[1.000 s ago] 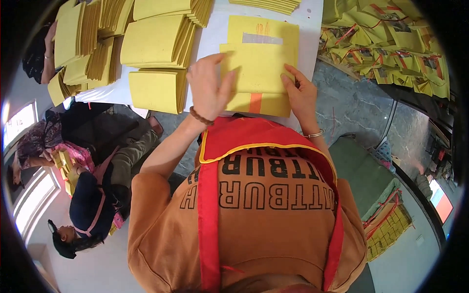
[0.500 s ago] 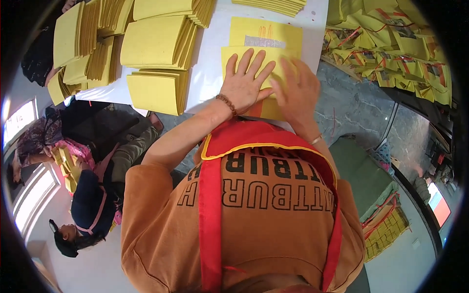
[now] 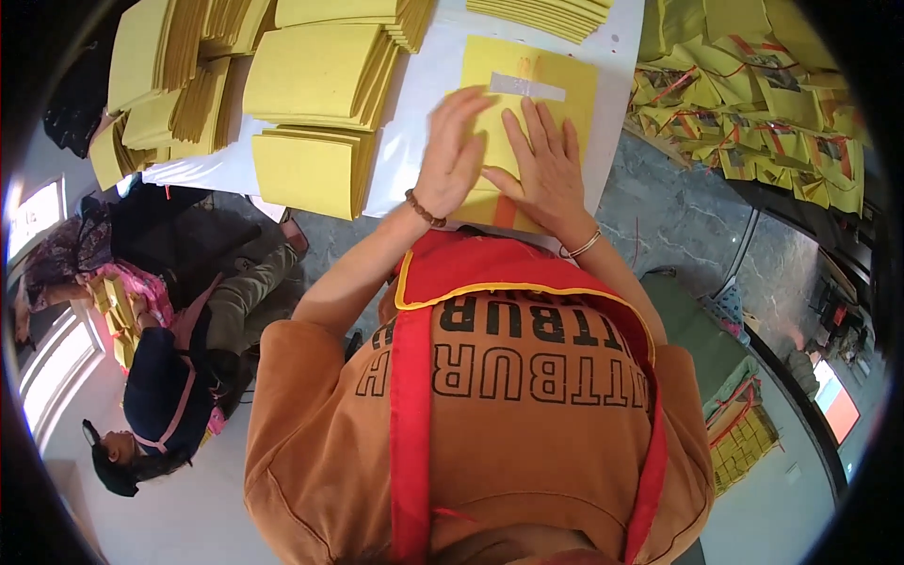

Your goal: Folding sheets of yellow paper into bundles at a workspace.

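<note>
On the white table in front of me lies a yellow paper sheet (image 3: 581,108) with a silvery rectangle and an orange-red mark near its far edge. An orange strip (image 3: 506,213) shows at its near end. My right hand (image 3: 541,165) rests flat on the paper, fingers stretched out and apart. At the paper's left side is my left hand (image 3: 450,155), turned partly on its edge, its fingers extended and a little blurred by motion. It holds nothing that I can see; whether it touches the paper I cannot tell.
Stacks of folded yellow paper (image 3: 315,80) stand on the table (image 3: 400,122) to the left, with another stack (image 3: 541,13) at the far edge. Yellow bundles tied with red (image 3: 753,104) lie at the right. On the left a person (image 3: 169,391) handles yellow paper bundles.
My left hand has lifted from lying flat and moved slightly left. My right hand, blurred before, now lies flat on the paper, and more of the silvery rectangle is uncovered.
</note>
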Motion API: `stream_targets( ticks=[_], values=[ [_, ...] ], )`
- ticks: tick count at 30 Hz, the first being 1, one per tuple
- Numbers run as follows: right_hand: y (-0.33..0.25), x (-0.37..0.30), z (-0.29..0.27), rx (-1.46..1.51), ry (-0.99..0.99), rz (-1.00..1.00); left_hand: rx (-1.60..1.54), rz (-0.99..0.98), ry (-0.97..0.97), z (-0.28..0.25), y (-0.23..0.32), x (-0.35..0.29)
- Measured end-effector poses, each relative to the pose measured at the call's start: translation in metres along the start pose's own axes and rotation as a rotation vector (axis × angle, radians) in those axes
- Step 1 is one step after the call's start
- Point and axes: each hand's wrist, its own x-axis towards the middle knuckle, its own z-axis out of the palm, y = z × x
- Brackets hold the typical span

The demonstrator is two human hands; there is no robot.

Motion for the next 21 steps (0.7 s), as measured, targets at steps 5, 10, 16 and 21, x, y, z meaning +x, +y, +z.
stream_targets(
  ticks=[5,10,16,21],
  values=[
    [-0.004,0.002,-0.002,-0.049,0.03,-0.024,0.008,-0.341,0.238,-0.003,-0.019,-0.043],
    [-0.002,0.002,0.004,-0.067,0.078,-0.042,-0.019,-0.474,0.177,0.002,-0.023,-0.055],
    [0.002,-0.002,0.001,0.041,0.056,-0.045,0.371,-0.248,0.33,0.007,-0.004,-0.049],
    [0.009,-0.006,-0.001,0.3,0.252,-0.074,0.209,-0.054,0.494,0.008,0.013,-0.044]
  ],
)
